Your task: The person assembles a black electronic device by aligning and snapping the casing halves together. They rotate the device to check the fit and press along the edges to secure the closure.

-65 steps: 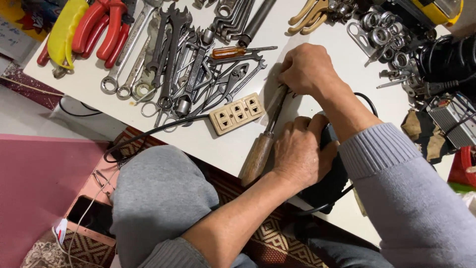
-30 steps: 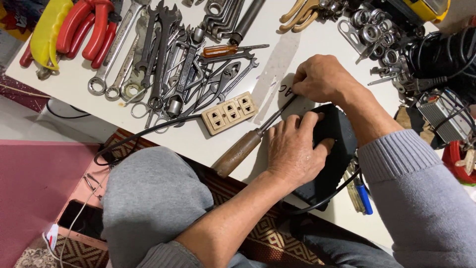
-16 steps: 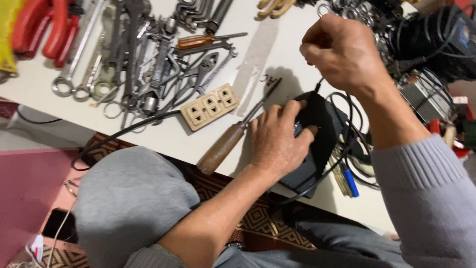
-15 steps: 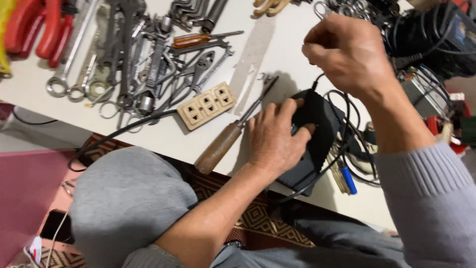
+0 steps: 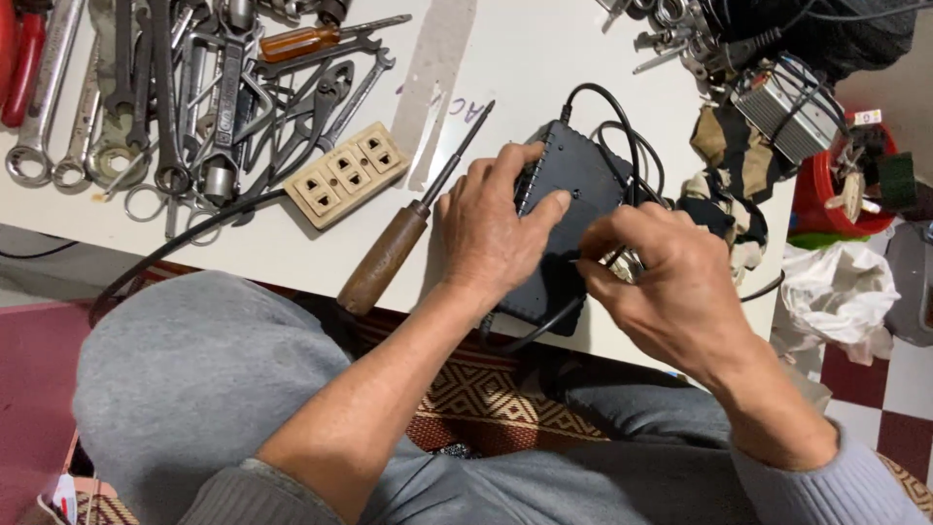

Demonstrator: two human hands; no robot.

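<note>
The left hand (image 5: pixel 486 228) lies flat, fingers spread, on the black rectangular plastic adapter box (image 5: pixel 564 228) near the white worktop (image 5: pixel 544 68) edge. The right hand (image 5: pixel 671 282) pinches something small at its side; it could slip off and get lost.

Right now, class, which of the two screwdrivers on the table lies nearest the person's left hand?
The dark brown wooden-handled screwdriver, lying diagonally right beside the left hand. The orange-handled screwdriver lies farther off among the wrenches.

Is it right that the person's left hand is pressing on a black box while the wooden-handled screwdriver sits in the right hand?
Not quite. The head view shows the screwdriver lying on the table, beside the left hand on the black box.
</note>
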